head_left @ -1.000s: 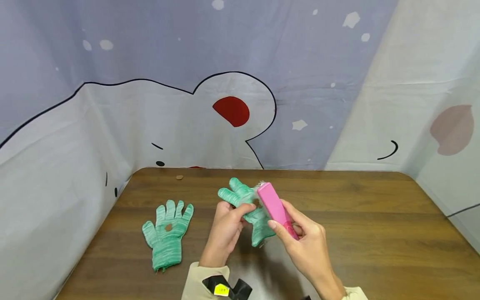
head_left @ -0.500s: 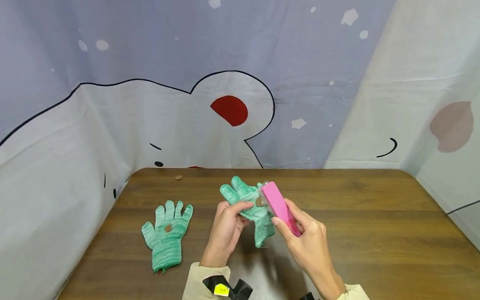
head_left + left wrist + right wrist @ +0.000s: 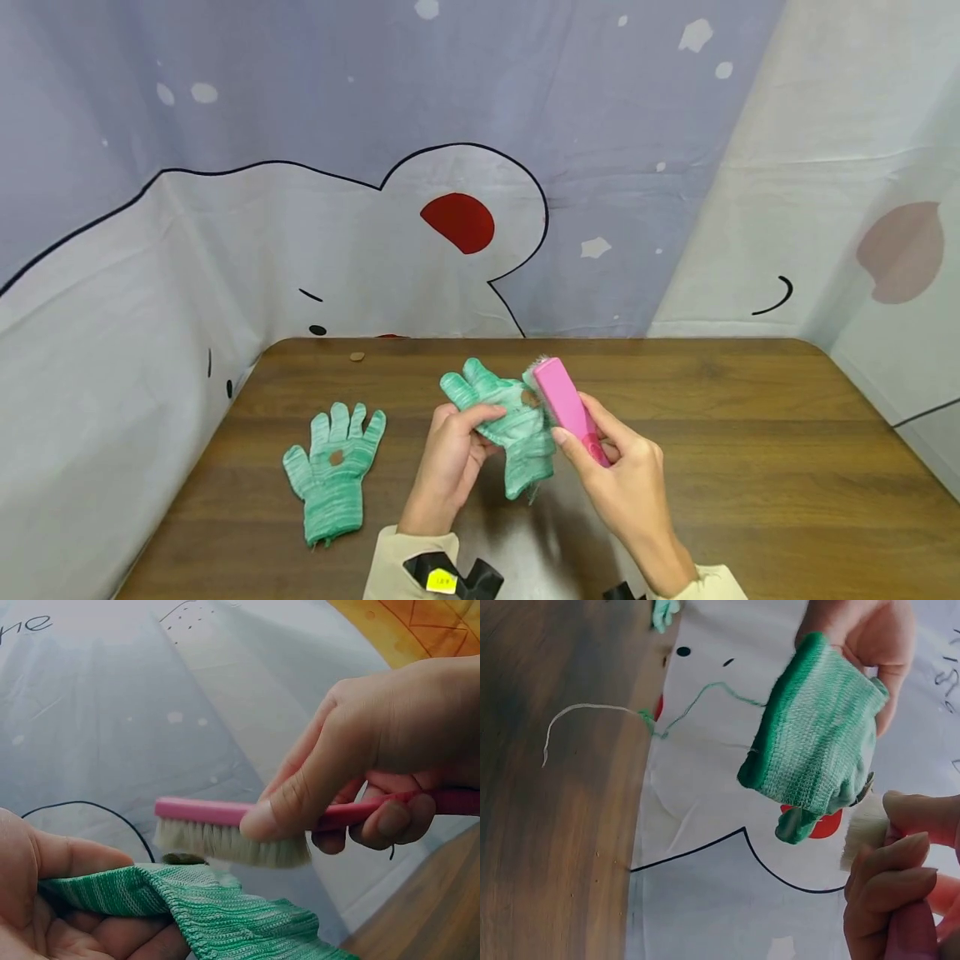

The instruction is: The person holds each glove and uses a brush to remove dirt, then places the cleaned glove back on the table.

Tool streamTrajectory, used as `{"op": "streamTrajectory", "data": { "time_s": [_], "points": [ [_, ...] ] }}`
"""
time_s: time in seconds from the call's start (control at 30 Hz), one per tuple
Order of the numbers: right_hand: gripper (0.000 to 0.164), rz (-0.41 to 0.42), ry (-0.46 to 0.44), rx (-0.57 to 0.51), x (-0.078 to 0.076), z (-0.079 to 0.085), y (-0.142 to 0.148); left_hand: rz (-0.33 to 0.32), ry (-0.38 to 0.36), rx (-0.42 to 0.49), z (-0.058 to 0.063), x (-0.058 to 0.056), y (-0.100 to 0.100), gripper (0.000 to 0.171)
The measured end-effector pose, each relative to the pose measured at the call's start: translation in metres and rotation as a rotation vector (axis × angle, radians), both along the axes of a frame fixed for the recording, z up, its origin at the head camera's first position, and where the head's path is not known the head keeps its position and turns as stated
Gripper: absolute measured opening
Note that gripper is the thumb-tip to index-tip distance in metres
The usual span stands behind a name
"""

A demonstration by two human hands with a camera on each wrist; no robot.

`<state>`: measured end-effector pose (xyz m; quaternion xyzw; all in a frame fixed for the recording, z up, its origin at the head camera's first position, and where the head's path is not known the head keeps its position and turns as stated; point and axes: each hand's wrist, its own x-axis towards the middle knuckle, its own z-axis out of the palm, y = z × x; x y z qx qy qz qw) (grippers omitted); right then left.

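Note:
My left hand [image 3: 453, 458] pinches a green-and-white knit glove [image 3: 517, 417] above the table, thumb on top and fingers underneath. A brown round patch [image 3: 529, 398] shows on this glove. In my right hand [image 3: 626, 475] is a pink brush [image 3: 564, 402], gripped by its handle. The left wrist view shows its pale bristles [image 3: 225, 841] facing down, close over the glove; whether they touch it I cannot tell. Loose threads [image 3: 705, 694] trail from the glove's cuff in the right wrist view. A second green glove [image 3: 335, 475] lies flat on the left, a brown spot [image 3: 337, 457] on its palm.
The wooden table [image 3: 750, 450] spreads around both hands. A small brown piece [image 3: 357, 357] lies near its back edge. Behind and beside the table hangs a printed curtain [image 3: 600, 167]. Black straps with devices [image 3: 457, 575] sit at the wrists.
The brush has shifted right along the held glove, showing more of its brown patch. The held glove has turned slightly, its cuff swinging. The glove on the table stays put.

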<state>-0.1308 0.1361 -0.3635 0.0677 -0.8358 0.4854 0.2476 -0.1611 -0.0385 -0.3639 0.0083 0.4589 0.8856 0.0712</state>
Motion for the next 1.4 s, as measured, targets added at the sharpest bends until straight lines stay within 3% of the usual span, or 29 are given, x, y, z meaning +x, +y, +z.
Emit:
{"op": "streamTrajectory", "data": {
  "time_s": [0.1,0.23,0.37,0.53,0.73,1.4],
  "points": [
    [0.045,0.044,-0.062,-0.095,0.0012,0.0027,0.0006,0.002,-0.004,-0.003,-0.0006,0.0,0.0003,0.007],
    [0.046,0.111,-0.056,-0.163,0.0034,0.0044,0.001,-0.001,-0.005,-0.019,-0.0018,0.0001,0.0006,0.01],
    [0.047,0.154,-0.051,-0.134,0.0041,0.0044,0.0005,-0.004,-0.008,-0.014,-0.0018,0.0006,0.0002,0.011],
    [0.045,0.18,-0.14,-0.078,0.0029,0.0022,-0.0006,0.036,-0.018,-0.042,-0.0012,0.0001,-0.0002,0.011],
    [0.047,0.188,-0.197,-0.099,0.0034,0.0008,-0.0011,0.086,-0.046,-0.063,-0.0007,-0.0005,-0.0009,0.013],
    [0.046,0.122,-0.051,0.019,0.0005,-0.0019,-0.001,0.106,-0.075,-0.048,-0.0021,-0.0028,-0.0018,0.006]
  ]
}}
